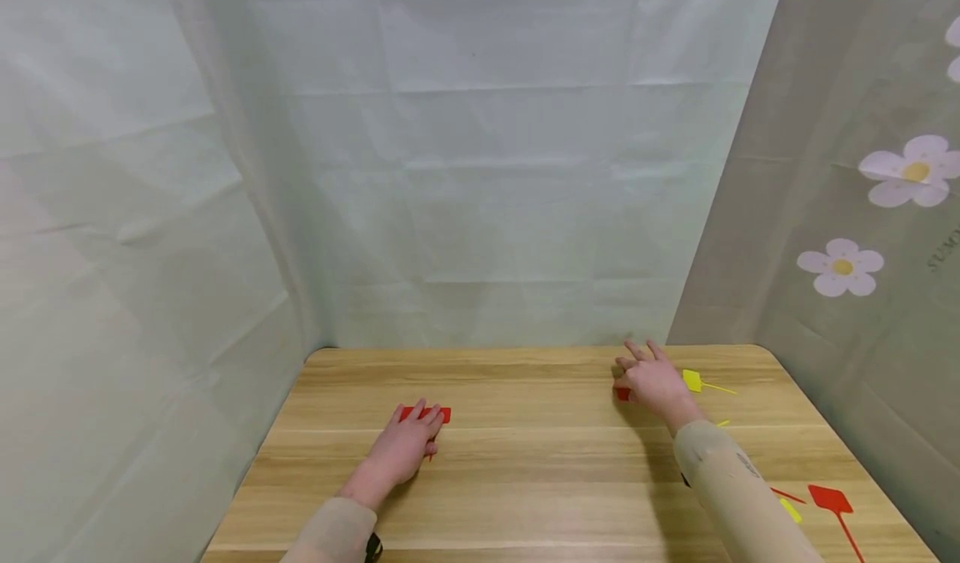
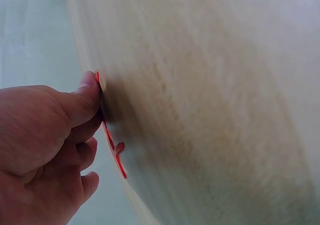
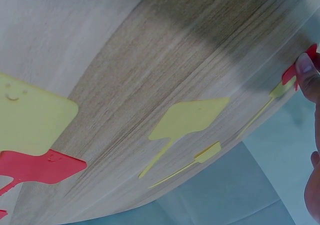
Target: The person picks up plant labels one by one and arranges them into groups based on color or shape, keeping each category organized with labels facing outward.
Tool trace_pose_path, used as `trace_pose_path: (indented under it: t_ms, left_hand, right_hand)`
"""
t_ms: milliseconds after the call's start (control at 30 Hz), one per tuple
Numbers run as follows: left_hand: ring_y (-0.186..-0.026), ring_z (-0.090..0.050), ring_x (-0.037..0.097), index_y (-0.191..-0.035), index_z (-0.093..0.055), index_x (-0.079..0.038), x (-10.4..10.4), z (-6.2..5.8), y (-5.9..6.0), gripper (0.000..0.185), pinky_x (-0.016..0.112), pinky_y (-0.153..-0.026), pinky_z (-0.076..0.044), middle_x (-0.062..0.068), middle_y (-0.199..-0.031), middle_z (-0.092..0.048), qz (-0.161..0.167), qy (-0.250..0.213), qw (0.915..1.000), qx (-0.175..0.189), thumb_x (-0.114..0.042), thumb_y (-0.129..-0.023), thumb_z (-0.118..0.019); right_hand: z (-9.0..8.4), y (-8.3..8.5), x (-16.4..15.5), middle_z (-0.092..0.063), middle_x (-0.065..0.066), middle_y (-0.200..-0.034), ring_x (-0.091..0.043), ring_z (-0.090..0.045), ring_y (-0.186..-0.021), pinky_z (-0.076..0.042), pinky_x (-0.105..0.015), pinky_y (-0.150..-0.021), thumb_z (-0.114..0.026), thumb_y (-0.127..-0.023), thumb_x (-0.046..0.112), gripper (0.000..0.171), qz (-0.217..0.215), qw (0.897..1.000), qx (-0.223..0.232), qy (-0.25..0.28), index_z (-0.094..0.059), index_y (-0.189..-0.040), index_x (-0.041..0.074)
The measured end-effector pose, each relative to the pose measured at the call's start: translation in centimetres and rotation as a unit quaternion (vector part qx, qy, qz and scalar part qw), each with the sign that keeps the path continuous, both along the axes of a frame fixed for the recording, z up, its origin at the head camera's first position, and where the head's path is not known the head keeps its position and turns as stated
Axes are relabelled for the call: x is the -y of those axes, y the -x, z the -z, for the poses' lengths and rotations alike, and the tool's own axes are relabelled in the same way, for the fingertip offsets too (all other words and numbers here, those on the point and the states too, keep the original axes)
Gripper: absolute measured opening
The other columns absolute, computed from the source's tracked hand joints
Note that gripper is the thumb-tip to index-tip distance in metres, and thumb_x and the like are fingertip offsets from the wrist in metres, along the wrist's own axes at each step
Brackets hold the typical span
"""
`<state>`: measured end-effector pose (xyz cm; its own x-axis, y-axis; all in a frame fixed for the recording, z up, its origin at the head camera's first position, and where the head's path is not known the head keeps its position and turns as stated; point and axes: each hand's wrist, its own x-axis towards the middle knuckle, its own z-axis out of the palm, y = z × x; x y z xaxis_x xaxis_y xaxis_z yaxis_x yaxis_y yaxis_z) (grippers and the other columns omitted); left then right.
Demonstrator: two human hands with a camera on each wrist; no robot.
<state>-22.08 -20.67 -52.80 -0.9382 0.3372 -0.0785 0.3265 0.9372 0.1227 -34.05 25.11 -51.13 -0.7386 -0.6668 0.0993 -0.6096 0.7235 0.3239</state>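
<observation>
The left hand [image 1: 405, 446] covers most of a red tag [image 1: 442, 414] — the right hand [image 1: 654, 379] hides another red tag [image 1: 622, 394].

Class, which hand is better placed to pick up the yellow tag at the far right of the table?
Probably the right hand: the yellow tag lies just beside it. The left hand rests far across on a red tag.

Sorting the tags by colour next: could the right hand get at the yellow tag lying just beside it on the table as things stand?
Probably yes. The yellow tag lies flat on the bare table right beside the right hand, with nothing between. That hand's fingers already touch a red tag, which might have to be let go first.
</observation>
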Motion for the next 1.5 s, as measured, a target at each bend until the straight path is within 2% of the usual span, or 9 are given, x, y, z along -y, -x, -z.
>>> trace_pose_path:
  t_ms: [267,433,800,933,1067,1200,1333,1400,1500]
  left_hand:
    - [-0.154,-0.040,0.040,-0.150,-0.061,0.000,0.2,0.2,0.2,0.054,0.065,-0.125,-0.025,0.016,-0.159,-0.054,0.002,-0.006,1.0000,0.002,-0.019,-0.101,-0.073]
    - [-0.155,-0.039,0.039,-0.151,-0.060,-0.001,0.2,0.1,0.1,0.054,0.064,-0.126,-0.023,0.016,-0.159,-0.054,-0.003,-0.012,0.9999,0.011,-0.021,-0.102,-0.072]
    - [-0.155,-0.038,0.040,-0.150,-0.060,0.000,-0.1,0.0,0.0,0.055,0.064,-0.126,-0.023,0.016,-0.159,-0.054,-0.005,-0.032,0.9994,0.012,-0.020,-0.100,-0.075]
    - [-0.154,-0.039,0.040,-0.149,-0.061,0.001,0.1,-0.4,0.0,0.055,0.064,-0.125,-0.024,0.017,-0.158,-0.054,0.000,-0.027,0.9996,0.009,-0.018,-0.100,-0.075]
    - [-0.153,-0.040,0.041,-0.148,-0.061,0.002,0.1,-0.8,-0.2,0.054,0.065,-0.125,-0.025,0.018,-0.158,-0.055,0.005,-0.027,0.9996,0.006,-0.016,-0.099,-0.075]
    - [-0.153,-0.040,0.042,-0.149,-0.061,0.002,0.2,-0.6,-0.2,0.054,0.065,-0.125,-0.024,0.018,-0.159,-0.054,0.006,-0.028,0.9996,0.006,-0.016,-0.100,-0.074]
    - [-0.153,-0.040,0.043,-0.149,-0.060,0.003,0.2,-0.5,-0.1,0.054,0.065,-0.125,-0.024,0.019,-0.158,-0.054,0.005,-0.033,0.9994,0.008,-0.015,-0.100,-0.075]
    - [-0.153,-0.039,0.043,-0.149,-0.061,0.003,0.2,-0.5,0.0,0.054,0.065,-0.125,-0.024,0.019,-0.158,-0.054,0.004,-0.037,0.9993,0.010,-0.014,-0.099,-0.075]
    - [-0.154,-0.037,0.043,-0.149,-0.060,0.003,0.1,-0.5,0.0,0.054,0.065,-0.125,-0.022,0.019,-0.159,-0.053,0.001,-0.040,0.9991,0.014,-0.014,-0.100,-0.074]
  right_hand:
    - [0.4,0.5,-0.1,-0.073,-0.007,-0.135,-0.043,-0.049,-0.146,-0.037,-0.065,-0.118,-0.099,-0.070,0.029,0.036,-0.019,0.999,-0.038,-0.033,-0.088,-0.104,0.029]
    - [0.1,0.7,0.3,-0.073,-0.004,-0.136,-0.037,-0.051,-0.146,-0.039,-0.057,-0.119,-0.100,-0.066,0.031,0.032,-0.047,0.994,-0.073,-0.072,-0.088,-0.095,0.023]
    - [-0.8,0.4,0.5,-0.073,-0.002,-0.137,-0.034,-0.050,-0.148,-0.039,-0.052,-0.121,-0.096,-0.072,0.020,0.015,-0.113,0.979,-0.123,-0.121,-0.085,-0.081,0.026]
    - [-1.9,0.5,1.0,-0.074,-0.007,-0.135,-0.038,-0.050,-0.147,-0.040,-0.053,-0.121,-0.097,-0.072,0.020,0.017,-0.148,0.978,-0.125,-0.072,-0.081,-0.075,0.026]
    - [-3.6,-0.2,2.2,-0.072,-0.014,-0.136,-0.043,-0.050,-0.146,-0.041,-0.057,-0.118,-0.096,-0.076,0.017,0.017,-0.162,0.981,-0.100,0.048,-0.080,-0.079,0.022]
    - [-5.5,-1.7,4.1,-0.068,-0.019,-0.142,-0.045,-0.045,-0.149,-0.038,-0.060,-0.119,-0.092,-0.085,0.015,0.017,-0.097,0.982,-0.072,0.147,-0.075,-0.086,0.018]
    - [-6.3,-3.5,6.7,-0.057,-0.025,-0.153,-0.048,-0.029,-0.157,-0.026,-0.062,-0.125,-0.075,-0.102,0.018,0.012,0.036,0.978,0.018,0.204,-0.068,-0.093,0.014]
    - [-6.3,-4.3,8.0,-0.051,-0.028,-0.157,-0.051,-0.020,-0.159,-0.020,-0.066,-0.126,-0.063,-0.109,0.021,0.014,0.102,0.963,0.082,0.234,-0.069,-0.100,0.011]
    - [-5.7,-5.4,9.8,-0.047,-0.030,-0.159,-0.058,-0.014,-0.157,-0.017,-0.072,-0.124,-0.051,-0.111,0.024,0.027,0.174,0.927,0.159,0.291,-0.072,-0.108,0.007]
